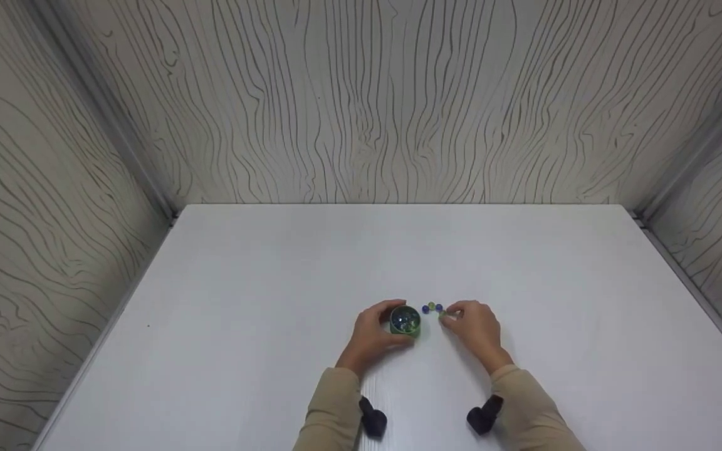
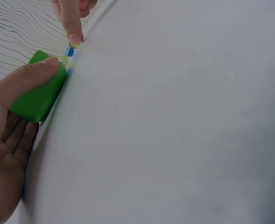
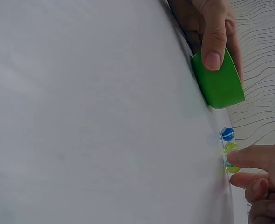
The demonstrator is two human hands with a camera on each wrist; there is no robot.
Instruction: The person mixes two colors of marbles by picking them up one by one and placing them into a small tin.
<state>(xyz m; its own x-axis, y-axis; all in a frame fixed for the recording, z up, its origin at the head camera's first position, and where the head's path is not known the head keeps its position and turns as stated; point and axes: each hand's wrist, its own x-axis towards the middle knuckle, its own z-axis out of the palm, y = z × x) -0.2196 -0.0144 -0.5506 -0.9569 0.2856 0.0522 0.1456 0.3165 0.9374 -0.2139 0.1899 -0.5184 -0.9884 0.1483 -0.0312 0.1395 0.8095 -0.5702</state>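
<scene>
My left hand (image 1: 373,332) grips a small green cup (image 2: 39,93) around its side, thumb on one face and fingers on the other. The cup stands upright on the table, and dark, shiny marbles (image 1: 405,320) show inside it. Just right of the cup lies a short curved row of glass marbles, with a blue marble (image 3: 227,134) nearest the cup and a yellow-green marble (image 1: 432,305) beside it. At the row's right end, the thumb and index finger of my right hand (image 1: 475,327) pinch a yellow-green marble (image 3: 233,169), partly covered by the fingers.
The white table (image 1: 261,269) spreads out on all sides of the hands. Wood-grain patterned panels (image 1: 361,106) stand behind it and at both sides. A dark wrist camera (image 1: 373,418) is on the left forearm and another camera (image 1: 485,415) on the right.
</scene>
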